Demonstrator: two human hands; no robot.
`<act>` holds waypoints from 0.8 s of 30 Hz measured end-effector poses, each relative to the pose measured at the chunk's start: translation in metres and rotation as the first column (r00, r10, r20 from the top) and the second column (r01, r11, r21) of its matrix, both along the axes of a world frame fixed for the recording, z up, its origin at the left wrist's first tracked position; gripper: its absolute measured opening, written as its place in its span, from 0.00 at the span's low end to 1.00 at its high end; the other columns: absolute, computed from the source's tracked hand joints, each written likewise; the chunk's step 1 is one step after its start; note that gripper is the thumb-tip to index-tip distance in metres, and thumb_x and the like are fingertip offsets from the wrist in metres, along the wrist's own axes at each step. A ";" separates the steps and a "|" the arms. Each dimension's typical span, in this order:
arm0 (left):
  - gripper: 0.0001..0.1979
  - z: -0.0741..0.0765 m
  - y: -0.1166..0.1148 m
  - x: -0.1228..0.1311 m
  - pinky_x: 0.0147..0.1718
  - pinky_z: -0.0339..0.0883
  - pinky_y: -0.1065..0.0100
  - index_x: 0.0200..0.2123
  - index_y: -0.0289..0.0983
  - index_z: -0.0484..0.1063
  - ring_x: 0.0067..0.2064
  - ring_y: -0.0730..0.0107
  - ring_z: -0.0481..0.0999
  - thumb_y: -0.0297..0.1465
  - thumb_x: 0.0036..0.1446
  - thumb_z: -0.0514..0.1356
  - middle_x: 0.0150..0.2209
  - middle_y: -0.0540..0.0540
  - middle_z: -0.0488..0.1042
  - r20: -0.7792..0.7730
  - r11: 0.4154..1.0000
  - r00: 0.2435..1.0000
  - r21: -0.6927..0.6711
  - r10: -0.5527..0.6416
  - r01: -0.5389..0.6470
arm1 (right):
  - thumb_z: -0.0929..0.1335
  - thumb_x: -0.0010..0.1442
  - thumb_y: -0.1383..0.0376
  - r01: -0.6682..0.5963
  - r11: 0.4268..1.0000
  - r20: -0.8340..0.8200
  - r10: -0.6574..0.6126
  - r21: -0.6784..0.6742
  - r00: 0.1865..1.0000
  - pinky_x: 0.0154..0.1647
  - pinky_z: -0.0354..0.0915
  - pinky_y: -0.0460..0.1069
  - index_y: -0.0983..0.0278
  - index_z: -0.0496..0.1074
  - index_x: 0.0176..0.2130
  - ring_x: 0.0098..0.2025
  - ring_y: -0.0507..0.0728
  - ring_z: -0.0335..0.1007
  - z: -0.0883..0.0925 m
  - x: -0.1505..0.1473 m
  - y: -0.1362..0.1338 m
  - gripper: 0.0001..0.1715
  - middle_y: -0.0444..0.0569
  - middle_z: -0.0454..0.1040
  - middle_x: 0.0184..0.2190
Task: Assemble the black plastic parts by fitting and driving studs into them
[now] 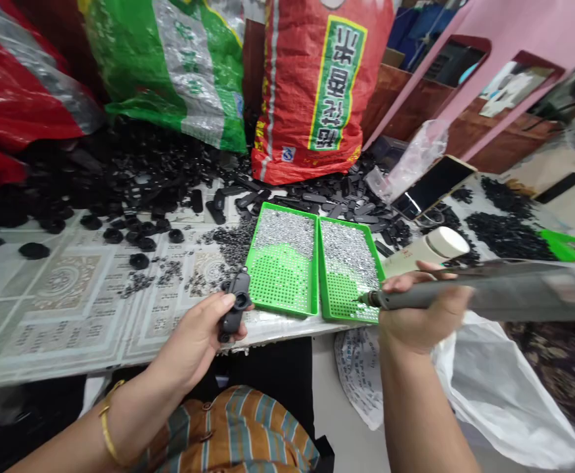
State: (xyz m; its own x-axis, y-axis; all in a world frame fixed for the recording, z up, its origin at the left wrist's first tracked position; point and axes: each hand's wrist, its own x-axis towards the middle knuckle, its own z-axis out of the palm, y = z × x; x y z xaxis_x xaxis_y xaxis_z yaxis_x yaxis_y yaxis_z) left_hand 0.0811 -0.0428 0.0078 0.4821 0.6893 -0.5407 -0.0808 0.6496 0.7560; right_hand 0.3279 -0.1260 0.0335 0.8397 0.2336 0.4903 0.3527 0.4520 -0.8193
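Note:
Fingers of my left hand (201, 335) are closed on a black plastic part (239, 289) with a round hole in it, held over the table's front edge. My right hand (422, 315) is wrapped round a grey electric screwdriver (489, 292). Its bit points left, over the lower part of the right green tray (347, 318). Small silvery screws (353, 249) lie in the upper half of that tray. The left green tray (282, 305) beside it also holds many silvery screws (287, 230) toward its far end.
Black plastic parts (139, 167) are heaped across the back and left, before a green sack (169, 72) and a red sack (317, 92). A phone (432, 187) and a white bottle (428, 249) stand at right. A white plastic bag (504, 394) hangs below.

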 end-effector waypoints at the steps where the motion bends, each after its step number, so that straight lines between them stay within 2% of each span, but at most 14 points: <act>1: 0.13 0.000 0.000 0.001 0.28 0.65 0.69 0.32 0.33 0.68 0.26 0.74 0.70 0.39 0.50 0.59 0.33 0.46 0.73 0.014 1.000 1.000 0.007 0.004 -0.004 | 0.60 0.51 0.46 -0.061 0.998 -0.034 0.062 0.026 0.998 0.14 0.54 0.47 0.64 0.68 0.30 0.12 0.50 0.56 0.009 -0.009 0.003 0.25 0.38 0.60 0.11; 3: 0.13 -0.001 -0.001 0.002 0.28 0.65 0.69 0.31 0.34 0.67 0.25 0.74 0.70 0.39 0.50 0.58 0.31 0.47 0.71 0.047 1.000 0.999 0.011 0.007 -0.008 | 0.59 0.52 0.45 -0.227 0.972 -0.075 0.232 0.067 0.970 0.14 0.53 0.47 0.63 0.69 0.30 0.12 0.50 0.55 0.028 -0.029 0.010 0.26 0.39 0.60 0.12; 5: 0.13 -0.003 -0.001 0.002 0.28 0.65 0.69 0.29 0.34 0.66 0.25 0.74 0.69 0.39 0.50 0.58 0.27 0.50 0.69 0.064 1.000 0.998 0.005 0.011 -0.012 | 0.60 0.50 0.42 -0.390 0.918 -0.078 0.395 0.069 0.915 0.15 0.55 0.48 0.62 0.69 0.29 0.12 0.50 0.56 0.043 -0.051 0.020 0.27 0.39 0.61 0.12; 7: 0.13 -0.006 -0.001 0.001 0.28 0.65 0.68 0.28 0.35 0.64 0.25 0.73 0.69 0.39 0.50 0.58 0.24 0.52 0.67 0.074 1.000 0.997 0.004 0.011 -0.011 | 0.61 0.48 0.41 -0.525 0.848 -0.106 0.530 0.070 0.842 0.16 0.56 0.49 0.61 0.69 0.30 0.12 0.51 0.57 0.051 -0.074 0.030 0.28 0.39 0.62 0.12; 9: 0.13 -0.009 -0.001 -0.001 0.28 0.65 0.68 0.28 0.36 0.63 0.25 0.74 0.69 0.39 0.50 0.58 0.23 0.52 0.66 0.093 1.000 0.996 0.008 0.008 -0.009 | 0.63 0.47 0.41 -0.609 0.787 -0.148 0.616 0.098 0.773 0.16 0.56 0.49 0.61 0.69 0.30 0.13 0.51 0.57 0.052 -0.093 0.041 0.27 0.38 0.62 0.12; 12: 0.13 -0.010 -0.001 -0.003 0.28 0.64 0.69 0.29 0.36 0.64 0.25 0.74 0.68 0.40 0.50 0.58 0.23 0.52 0.66 0.116 1.000 0.993 0.003 -0.002 0.001 | 0.62 0.48 0.42 -0.651 0.749 -0.177 0.663 0.124 0.728 0.16 0.55 0.48 0.61 0.68 0.31 0.13 0.51 0.57 0.046 -0.113 0.055 0.26 0.38 0.61 0.12; 18: 0.13 -0.005 -0.003 -0.003 0.25 0.62 0.72 0.28 0.35 0.64 0.24 0.76 0.67 0.39 0.49 0.60 0.22 0.51 0.67 0.164 1.000 0.986 -0.024 0.015 -0.011 | 0.61 0.51 0.44 -0.655 0.747 -0.154 0.664 0.112 0.731 0.15 0.55 0.47 0.62 0.66 0.32 0.13 0.50 0.57 0.030 -0.125 0.069 0.25 0.37 0.60 0.13; 24: 0.13 -0.006 -0.002 -0.003 0.24 0.62 0.72 0.29 0.35 0.65 0.24 0.75 0.68 0.40 0.48 0.60 0.22 0.51 0.67 0.159 1.000 0.987 -0.018 0.019 -0.016 | 0.62 0.49 0.43 -0.650 0.755 -0.136 0.655 0.080 0.744 0.15 0.54 0.47 0.62 0.65 0.31 0.13 0.50 0.57 0.026 -0.127 0.071 0.25 0.37 0.61 0.13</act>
State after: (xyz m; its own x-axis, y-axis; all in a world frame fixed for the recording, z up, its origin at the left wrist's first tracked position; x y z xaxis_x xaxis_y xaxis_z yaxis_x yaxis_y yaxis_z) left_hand 0.0781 -0.0452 0.0014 0.5508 0.6902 -0.4692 -0.2107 0.6590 0.7220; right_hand 0.2006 -0.0549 0.0592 0.5488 0.7403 0.3883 -0.1593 0.5486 -0.8208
